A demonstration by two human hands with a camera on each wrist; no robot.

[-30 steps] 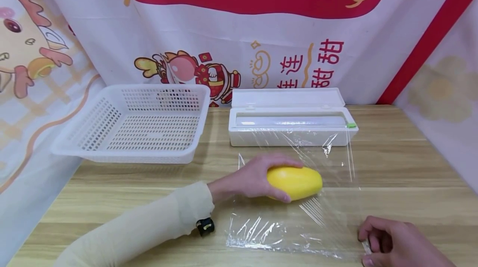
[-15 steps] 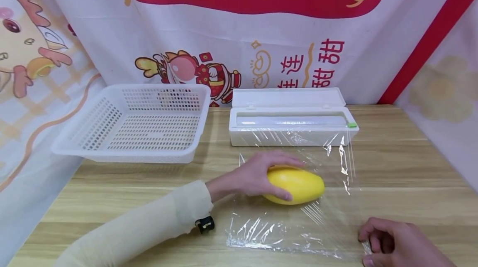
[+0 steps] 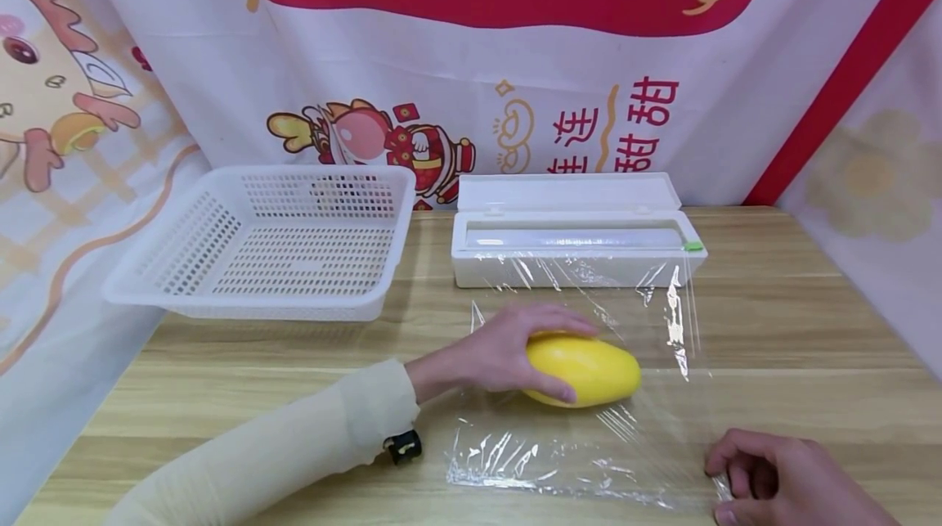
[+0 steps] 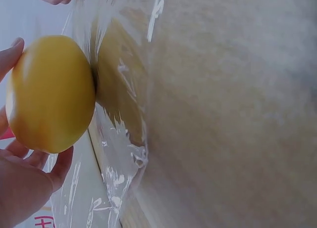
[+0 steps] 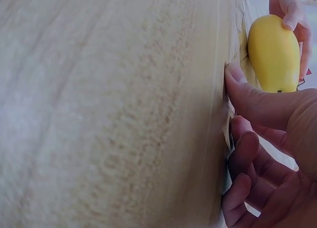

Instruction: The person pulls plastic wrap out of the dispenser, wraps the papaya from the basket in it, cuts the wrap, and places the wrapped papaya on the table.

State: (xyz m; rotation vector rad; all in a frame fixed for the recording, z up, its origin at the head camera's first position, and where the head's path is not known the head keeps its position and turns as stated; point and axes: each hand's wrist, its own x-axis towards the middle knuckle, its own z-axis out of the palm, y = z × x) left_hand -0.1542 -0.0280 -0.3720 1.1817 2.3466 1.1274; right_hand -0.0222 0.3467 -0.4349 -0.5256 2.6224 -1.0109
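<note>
A smooth yellow fruit (image 3: 589, 370) lies on a sheet of clear film (image 3: 545, 444) in the head view. My left hand (image 3: 508, 350) grips its left end, thumb on the near side and fingers over the far side. The left wrist view shows the fruit (image 4: 52, 94) against the film (image 4: 116, 139). At the lower right, my right hand (image 3: 791, 481) pinches the film's near right corner between thumb and curled fingers. In the right wrist view the right hand (image 5: 267, 134) is close, with the fruit (image 5: 274, 52) beyond it.
Behind the fruit stands an open white box (image 3: 567, 268) holding a film roll (image 3: 574, 239), with a green tab (image 3: 693, 247) at its right end. A white perforated basket (image 3: 280, 309) is at the back left of the wooden table (image 3: 809, 330). Printed cloth hangs behind.
The fruit has shifted slightly toward the near edge and right within my left hand's grip. Bright creases have appeared on the film's right side. My right hand stays at the corner.
</note>
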